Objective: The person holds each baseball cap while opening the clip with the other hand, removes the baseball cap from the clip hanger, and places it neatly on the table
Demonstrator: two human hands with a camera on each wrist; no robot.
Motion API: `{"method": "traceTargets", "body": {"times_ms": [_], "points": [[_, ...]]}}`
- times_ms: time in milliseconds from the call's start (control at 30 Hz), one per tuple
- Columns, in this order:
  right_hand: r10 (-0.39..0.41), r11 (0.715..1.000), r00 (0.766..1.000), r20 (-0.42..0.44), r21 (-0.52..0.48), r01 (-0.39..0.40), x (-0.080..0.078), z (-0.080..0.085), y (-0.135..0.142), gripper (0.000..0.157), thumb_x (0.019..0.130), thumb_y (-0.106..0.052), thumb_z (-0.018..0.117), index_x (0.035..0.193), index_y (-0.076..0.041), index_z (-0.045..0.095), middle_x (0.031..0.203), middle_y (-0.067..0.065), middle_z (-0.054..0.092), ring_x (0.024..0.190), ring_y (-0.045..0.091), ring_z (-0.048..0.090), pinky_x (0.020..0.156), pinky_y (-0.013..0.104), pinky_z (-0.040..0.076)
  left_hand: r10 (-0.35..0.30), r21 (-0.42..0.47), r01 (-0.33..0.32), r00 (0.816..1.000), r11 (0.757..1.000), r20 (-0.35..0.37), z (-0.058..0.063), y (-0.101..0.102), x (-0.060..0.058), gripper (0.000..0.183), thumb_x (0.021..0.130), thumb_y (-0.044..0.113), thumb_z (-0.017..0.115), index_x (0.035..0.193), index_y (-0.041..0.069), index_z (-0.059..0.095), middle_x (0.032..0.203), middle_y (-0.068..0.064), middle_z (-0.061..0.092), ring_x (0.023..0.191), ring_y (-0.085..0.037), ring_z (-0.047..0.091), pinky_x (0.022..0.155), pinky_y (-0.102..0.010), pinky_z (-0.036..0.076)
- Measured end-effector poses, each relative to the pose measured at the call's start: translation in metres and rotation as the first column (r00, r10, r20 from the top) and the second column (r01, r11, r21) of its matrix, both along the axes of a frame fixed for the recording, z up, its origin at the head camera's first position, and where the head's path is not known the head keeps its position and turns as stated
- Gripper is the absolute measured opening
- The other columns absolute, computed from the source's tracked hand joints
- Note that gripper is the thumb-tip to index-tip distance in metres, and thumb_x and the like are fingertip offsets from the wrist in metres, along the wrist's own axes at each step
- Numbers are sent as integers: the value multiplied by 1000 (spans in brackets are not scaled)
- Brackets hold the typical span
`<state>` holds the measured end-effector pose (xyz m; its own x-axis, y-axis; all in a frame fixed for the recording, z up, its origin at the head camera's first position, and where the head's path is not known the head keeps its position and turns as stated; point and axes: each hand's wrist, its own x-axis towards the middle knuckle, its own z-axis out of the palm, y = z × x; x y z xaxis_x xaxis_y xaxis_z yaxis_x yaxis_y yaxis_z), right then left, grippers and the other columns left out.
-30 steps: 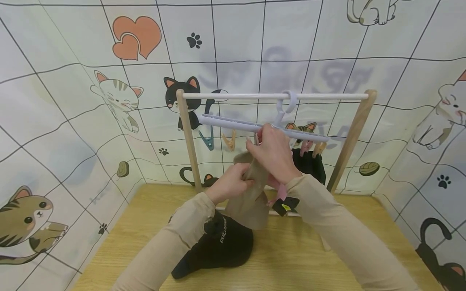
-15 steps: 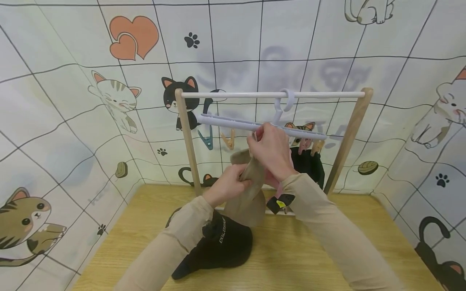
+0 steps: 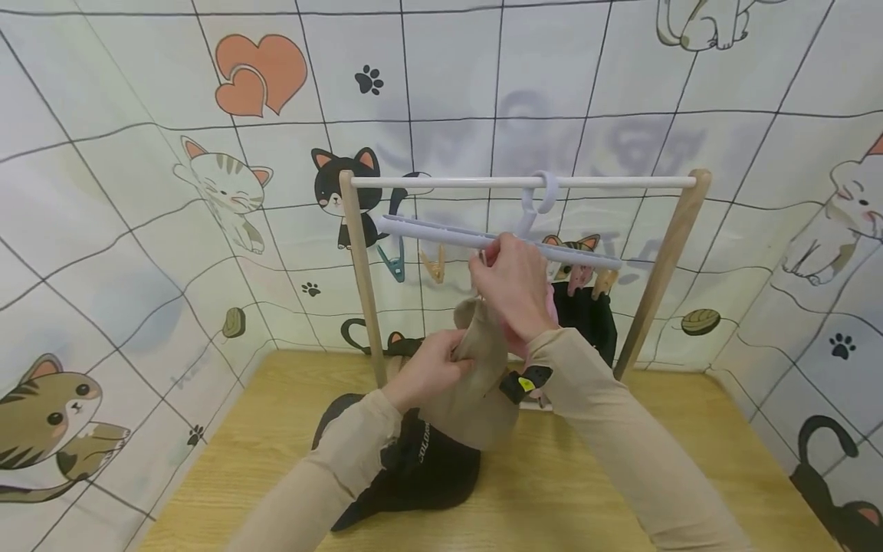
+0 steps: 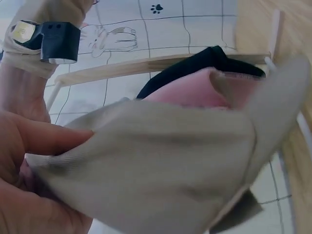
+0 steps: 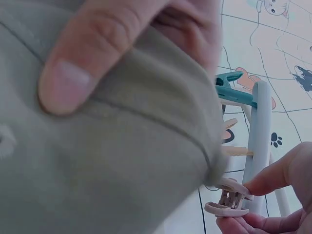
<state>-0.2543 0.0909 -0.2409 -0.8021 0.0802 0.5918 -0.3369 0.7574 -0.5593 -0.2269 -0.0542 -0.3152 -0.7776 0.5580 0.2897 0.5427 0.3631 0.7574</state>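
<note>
My left hand (image 3: 429, 369) holds a beige cap (image 3: 476, 399) by its edge, thumb pressed on the fabric in the left wrist view. My right hand (image 3: 513, 284) is up at the lilac hanger (image 3: 441, 234). In the right wrist view it pinches a pale pink clip (image 5: 228, 199) between thumb and fingers, close beside the cap's edge. The left thumb (image 5: 73, 83) lies large across the cap there. Behind the right hand hang a pink cap (image 4: 190, 87) and a black cap (image 3: 586, 318) from clips. Another black cap (image 3: 441, 475) with white lettering rests below the beige one.
The hanger hooks over the white rail (image 3: 428, 182) of a wooden-legged rack (image 3: 665, 261) standing on the wood table (image 3: 586, 475). A teal clip (image 3: 393, 264) and a yellow clip (image 3: 434, 267) hang left of my hands. A cat-print sheet (image 3: 448, 77) covers the walls.
My left hand has lowered slightly, and the beige cap has tilted and spread lower over the black cap on the table. The right hand stays at the hanger.
</note>
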Motion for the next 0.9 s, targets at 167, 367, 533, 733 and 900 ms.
{"method": "traceTargets", "body": {"times_ms": [167,367,533,733,900], "points": [[6,1000,1000,-8,4,-6,0,-2,1,18,89,-16,62,83,1,64,70,11,61,68,27,53,68,41,41,-33,39,30,997,999,75,-12,-6,6,12,86,-7,61,97,-4,65,88,-8,66,74,-11,54,69,-27,47],[3,1000,1000,-5,4,-3,1,-4,2,20,90,-18,62,84,1,64,67,9,61,61,25,52,57,36,39,-22,8,22,997,1000,75,-27,-16,11,5,87,-5,63,91,-2,63,85,-6,64,74,-10,53,70,-27,47],[9,1000,1000,-4,6,-9,0,-3,1,21,89,-20,62,82,0,63,68,9,60,63,25,53,61,38,41,-3,27,0,995,1000,102,-40,-29,12,11,87,-5,61,98,-2,64,90,-6,65,78,-13,55,75,-31,48],[25,1000,999,36,-7,-25,2,-4,0,26,87,-26,67,86,-1,61,72,8,60,67,25,54,64,39,42,13,101,-34,979,994,203,-62,-44,12,17,89,-5,59,105,-4,64,98,-9,66,86,-16,56,81,-35,46],[45,998,998,45,-38,-43,3,-7,0,31,86,-30,71,91,-3,58,80,7,62,71,22,58,64,37,45,51,157,-99,958,983,283,-78,-54,16,19,90,-5,58,109,-6,62,105,-13,65,95,-21,58,85,-40,47]]}}
